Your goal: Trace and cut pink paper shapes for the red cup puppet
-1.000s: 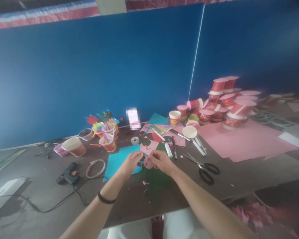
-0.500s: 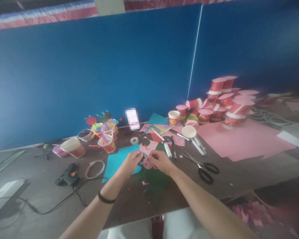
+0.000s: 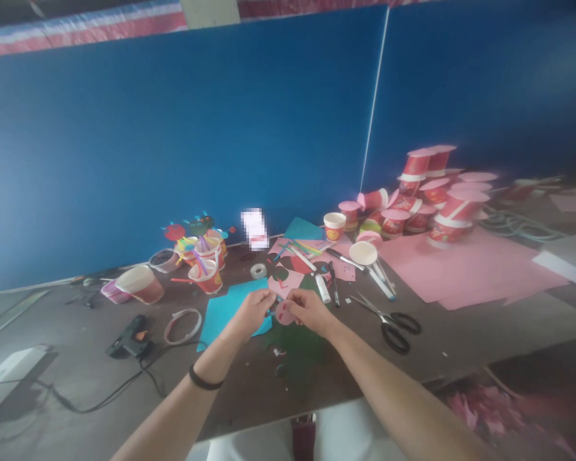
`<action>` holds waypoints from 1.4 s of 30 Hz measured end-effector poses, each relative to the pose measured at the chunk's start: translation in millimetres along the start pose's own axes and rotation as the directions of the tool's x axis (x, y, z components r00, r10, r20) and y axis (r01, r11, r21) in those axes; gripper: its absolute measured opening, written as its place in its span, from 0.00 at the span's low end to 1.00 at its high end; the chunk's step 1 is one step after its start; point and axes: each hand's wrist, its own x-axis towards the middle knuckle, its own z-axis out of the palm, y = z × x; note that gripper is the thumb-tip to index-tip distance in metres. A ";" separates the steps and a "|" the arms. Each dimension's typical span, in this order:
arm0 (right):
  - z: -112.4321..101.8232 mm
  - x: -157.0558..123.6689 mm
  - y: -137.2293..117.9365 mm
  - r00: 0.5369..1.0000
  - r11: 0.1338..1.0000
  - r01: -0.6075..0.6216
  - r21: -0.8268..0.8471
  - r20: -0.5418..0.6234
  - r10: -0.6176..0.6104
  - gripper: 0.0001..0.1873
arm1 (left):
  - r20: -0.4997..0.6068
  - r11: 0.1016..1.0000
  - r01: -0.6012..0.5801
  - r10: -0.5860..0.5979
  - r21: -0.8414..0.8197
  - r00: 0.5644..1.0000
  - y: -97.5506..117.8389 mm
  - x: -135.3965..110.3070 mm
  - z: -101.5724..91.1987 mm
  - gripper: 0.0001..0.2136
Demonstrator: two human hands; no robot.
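My right hand [image 3: 310, 310] is closed in a pinch on a small round pink paper disc [image 3: 284, 314] that bears red marks. Across from it, my left hand [image 3: 256, 312] pinches at a small blue piece [image 3: 279, 299] by the disc's upper left edge; its full shape is hidden by my fingers. Both hands are close together above the table. Beneath my left hand lies a sheet of bright blue paper [image 3: 221, 314]. Dark green paper [image 3: 300, 349] lies below the disc, with small scraps around it.
Scissors [image 3: 386, 320] lie right of my hands, beside a glue stick [image 3: 322, 289] and pens. A glue gun [image 3: 132, 338] with a cord rests at left. Paper cups with straws [image 3: 206, 275] stand behind it. Pink-topped red cups [image 3: 417, 166] are stacked at right, near pink sheets [image 3: 475, 269].
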 end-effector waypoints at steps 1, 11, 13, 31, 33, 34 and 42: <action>-0.1 0.0 0.1 1.000 1.000 -0.001 0.000 0.000 0.001 0.08 | 0.001 1.000 0.004 -0.004 -0.001 1.000 1.0 -0.2 0.3 0.13; -0.4 0.2 0.2 1.000 1.000 -0.004 0.012 -0.007 0.004 0.08 | 0.013 0.999 -0.025 0.025 0.034 1.000 2.2 0.5 0.2 0.12; -0.3 0.1 -0.1 1.000 1.000 -0.005 0.016 -0.009 0.005 0.08 | 0.033 0.998 -0.039 0.038 0.052 0.999 2.3 1.2 0.1 0.11; 1.0 1.6 0.3 1.000 0.998 -0.004 0.062 -0.016 0.005 0.10 | -0.036 0.993 -0.104 0.106 0.061 0.994 2.7 7.1 5.1 0.13; 1.1 1.7 1.2 1.000 0.998 -0.007 0.067 -0.018 0.008 0.10 | -0.049 0.984 -0.125 0.132 0.127 0.990 1.2 7.3 4.8 0.14; 1.0 1.8 1.8 1.000 0.998 -0.008 0.070 -0.021 0.009 0.10 | -0.052 0.976 -0.144 0.155 0.163 0.987 0.5 7.4 4.6 0.15; -0.3 6.4 9.3 0.990 0.995 0.008 0.098 -0.140 0.006 0.10 | -0.061 0.949 -0.238 0.256 0.205 0.965 -1.2 11.9 2.2 0.22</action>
